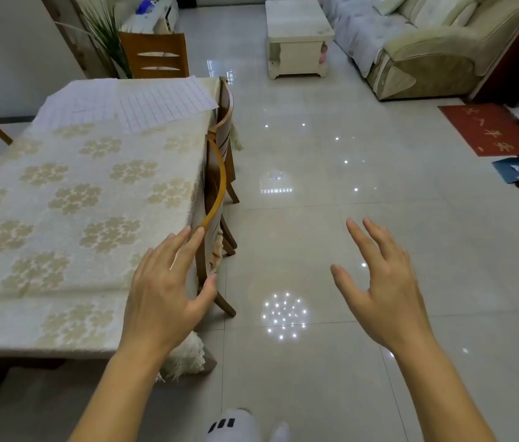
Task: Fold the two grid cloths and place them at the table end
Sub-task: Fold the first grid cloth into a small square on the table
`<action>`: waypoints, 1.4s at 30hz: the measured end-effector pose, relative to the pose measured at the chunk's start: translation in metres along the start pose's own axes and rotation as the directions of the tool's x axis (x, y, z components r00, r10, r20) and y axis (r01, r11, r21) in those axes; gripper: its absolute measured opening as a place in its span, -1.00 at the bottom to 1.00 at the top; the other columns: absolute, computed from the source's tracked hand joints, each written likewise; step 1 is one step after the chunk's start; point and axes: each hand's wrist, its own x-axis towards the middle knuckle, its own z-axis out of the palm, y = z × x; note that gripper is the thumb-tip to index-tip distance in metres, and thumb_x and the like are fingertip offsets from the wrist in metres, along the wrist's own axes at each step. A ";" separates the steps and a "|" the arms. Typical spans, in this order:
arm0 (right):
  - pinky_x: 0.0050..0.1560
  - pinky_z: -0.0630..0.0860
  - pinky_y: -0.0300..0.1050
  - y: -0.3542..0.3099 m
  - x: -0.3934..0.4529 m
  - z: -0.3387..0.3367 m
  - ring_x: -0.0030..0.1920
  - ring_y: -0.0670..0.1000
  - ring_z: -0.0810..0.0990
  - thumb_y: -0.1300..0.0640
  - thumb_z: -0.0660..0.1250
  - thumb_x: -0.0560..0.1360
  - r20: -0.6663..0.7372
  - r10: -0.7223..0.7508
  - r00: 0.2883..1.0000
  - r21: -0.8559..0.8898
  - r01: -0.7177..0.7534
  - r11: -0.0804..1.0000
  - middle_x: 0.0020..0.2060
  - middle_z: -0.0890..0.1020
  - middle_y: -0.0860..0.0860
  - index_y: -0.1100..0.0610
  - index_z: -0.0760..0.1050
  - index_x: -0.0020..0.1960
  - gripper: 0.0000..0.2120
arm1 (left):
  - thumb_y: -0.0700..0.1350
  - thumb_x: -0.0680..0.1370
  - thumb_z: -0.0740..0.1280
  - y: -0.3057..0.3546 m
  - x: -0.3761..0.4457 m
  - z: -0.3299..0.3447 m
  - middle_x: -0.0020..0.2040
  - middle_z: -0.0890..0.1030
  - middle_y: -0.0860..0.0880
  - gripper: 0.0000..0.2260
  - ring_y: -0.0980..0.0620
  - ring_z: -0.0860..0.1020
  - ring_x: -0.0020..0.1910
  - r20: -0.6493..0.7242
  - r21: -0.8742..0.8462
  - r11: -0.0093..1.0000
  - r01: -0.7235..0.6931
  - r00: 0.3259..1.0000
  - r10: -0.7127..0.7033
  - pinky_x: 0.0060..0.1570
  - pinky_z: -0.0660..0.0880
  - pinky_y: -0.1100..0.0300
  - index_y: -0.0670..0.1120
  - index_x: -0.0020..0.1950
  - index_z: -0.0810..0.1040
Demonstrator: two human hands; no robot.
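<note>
Both hands are raised, spread and holding nothing: the left hand (164, 293) hovers over the near right corner of the table (12, 327), just beside the curved back of a chair (216, 177) tucked in at the table's right side, and the right hand (386, 282) hangs over bare floor tiles (315, 138), well apart from the table. The fingers of each are loose and straight, which suits a person walking along the table rather than working at it. Two grid cloths (130, 105) lie at the far end, flat and overlapping, one toward the left and one angled to the right with its corner reaching the table's right edge. They look laid open rather than tidily folded, so I judge the folding not yet done, though blur makes this uncertain. The flowered tablecloth (86, 199) covers the whole top. Counted: two cloths, two hands, and at least three chairs around the table.
</note>
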 end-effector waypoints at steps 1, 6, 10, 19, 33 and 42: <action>0.47 0.23 0.32 0.000 0.003 -0.001 0.57 0.02 0.14 -0.28 0.12 0.49 -0.005 0.004 1.000 0.019 -0.004 1.000 0.55 0.22 -0.12 -0.18 0.14 0.56 -0.34 | 0.22 0.53 0.16 0.002 0.004 -0.001 0.53 0.33 0.02 -0.39 -0.02 0.32 0.50 -0.001 -0.013 1.000 0.000 1.000 0.000 0.42 0.32 -0.20 0.07 0.57 0.24; 0.50 0.17 0.31 0.008 0.026 0.005 0.57 0.01 0.14 -0.29 0.11 0.49 0.022 0.000 1.000 0.016 0.000 1.000 0.56 0.23 -0.10 -0.18 0.12 0.57 -0.33 | 0.21 0.53 0.17 0.004 0.026 0.007 0.53 0.33 0.05 -0.39 0.02 0.31 0.49 -0.008 -0.035 0.999 0.007 1.000 -0.008 0.41 0.35 -0.17 0.09 0.57 0.23; 0.51 0.16 0.30 0.015 0.050 0.015 0.57 0.01 0.14 -0.29 0.11 0.49 0.040 0.013 0.999 0.022 -0.013 1.000 0.55 0.23 -0.10 -0.16 0.13 0.57 -0.33 | 0.21 0.54 0.16 0.000 0.049 0.016 0.52 0.33 0.05 -0.40 0.03 0.32 0.49 -0.002 -0.069 0.997 0.020 1.000 -0.020 0.40 0.35 -0.17 0.09 0.56 0.24; 0.53 0.12 0.28 0.021 0.151 0.040 0.57 0.00 0.14 -0.23 0.17 0.50 0.079 0.013 0.997 -0.026 -0.011 1.000 0.55 0.24 -0.11 -0.16 0.20 0.55 -0.37 | 0.19 0.53 0.18 -0.028 0.147 0.037 0.51 0.34 0.08 -0.41 0.07 0.31 0.48 -0.018 -0.117 0.992 0.054 0.998 -0.056 0.45 0.29 -0.08 0.06 0.55 0.28; 0.55 0.10 0.23 0.030 0.331 0.066 0.57 -0.02 0.15 -0.24 0.16 0.51 0.097 0.007 0.995 -0.077 0.000 0.997 0.55 0.24 -0.11 -0.19 0.17 0.55 -0.37 | 0.17 0.54 0.22 -0.057 0.324 0.078 0.52 0.34 0.06 -0.41 0.06 0.30 0.50 -0.005 -0.168 0.985 0.040 0.999 -0.041 0.43 0.33 -0.14 0.07 0.56 0.27; 0.56 0.07 0.20 0.080 0.444 0.081 0.56 -0.02 0.18 -0.28 0.10 0.49 0.118 -0.004 0.993 -0.033 0.008 0.999 0.53 0.27 -0.11 -0.17 0.18 0.55 -0.36 | 0.18 0.53 0.19 -0.033 0.436 0.121 0.53 0.33 0.07 -0.43 0.05 0.26 0.52 -0.015 -0.115 0.991 0.062 0.998 -0.064 0.53 0.10 -0.05 0.08 0.54 0.30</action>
